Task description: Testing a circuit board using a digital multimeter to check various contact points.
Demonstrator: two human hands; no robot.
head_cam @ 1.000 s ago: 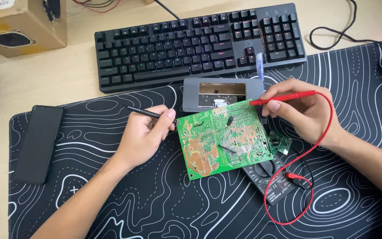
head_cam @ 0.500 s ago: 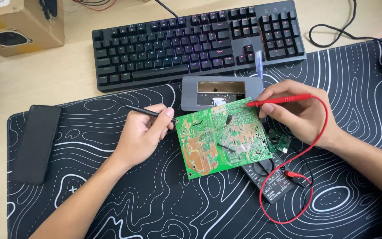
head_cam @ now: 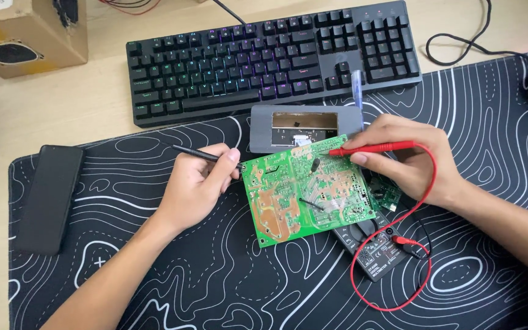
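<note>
Left hand gripping black probe, right hand pinching red probe (on green circuit board), keyboard behind

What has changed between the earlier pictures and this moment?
Almost nothing changed. The right hand with the red probe shifted slightly left along the top edge of the green circuit board, its tip staying on the board. The left hand keeps the black probe at the board's left edge. The multimeter, keyboard and phone stayed put.

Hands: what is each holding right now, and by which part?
Left hand pinches the black probe near its front end. Right hand grips the red probe along its shaft.
</note>
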